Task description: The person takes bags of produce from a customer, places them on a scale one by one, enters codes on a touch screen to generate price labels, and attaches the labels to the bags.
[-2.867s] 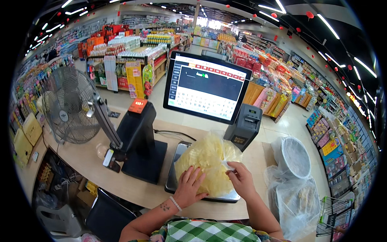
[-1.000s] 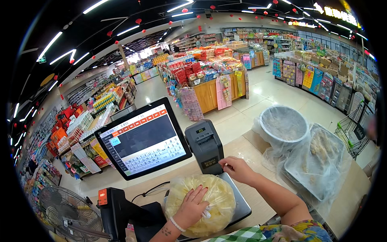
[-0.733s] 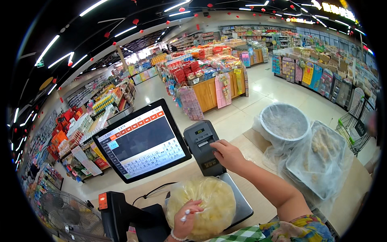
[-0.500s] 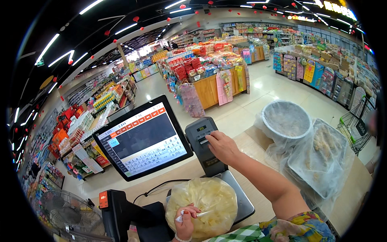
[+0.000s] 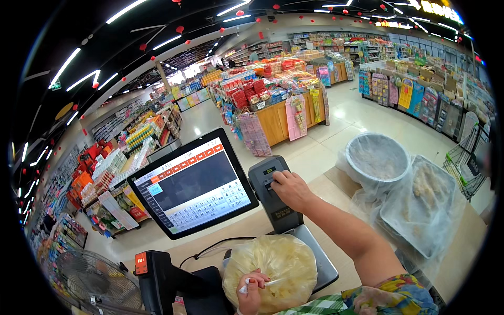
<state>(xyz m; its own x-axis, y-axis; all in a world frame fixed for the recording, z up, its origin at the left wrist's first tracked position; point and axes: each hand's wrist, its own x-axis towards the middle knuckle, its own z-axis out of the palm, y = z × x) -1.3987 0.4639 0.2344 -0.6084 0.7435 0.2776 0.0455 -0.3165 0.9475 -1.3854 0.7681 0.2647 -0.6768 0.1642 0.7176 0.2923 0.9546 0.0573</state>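
On the metal weighing plate (image 5: 321,262) of a scale sits a large clear plastic bag (image 5: 291,262) bulging with pale yellow pieces, their kind hard to make out. My left hand (image 5: 250,294) is closed round the bag's gathered neck, and a small crumpled white scrap (image 5: 244,286) shows between its fingers. Reaching forward, my right hand (image 5: 290,190) has its fingers pinched at the slot of the black label printer (image 5: 277,210); whatever lies between the fingertips is hidden. Left of the printer stands a tilted touch screen (image 5: 191,184) with a keypad.
A black stand with an orange display (image 5: 140,262) is left of the bag, beside a wire-cage fan (image 5: 94,281). Right along the counter are a plastic-covered round tub (image 5: 377,157) and a plastic-covered tray (image 5: 415,210). Store displays (image 5: 278,115) stand beyond the counter.
The whole view has shifted slightly, and figures on the screen have changed. My right hand stays at the printer slot; the pale strip seen there before is now mostly hidden. My left hand keeps its grip.
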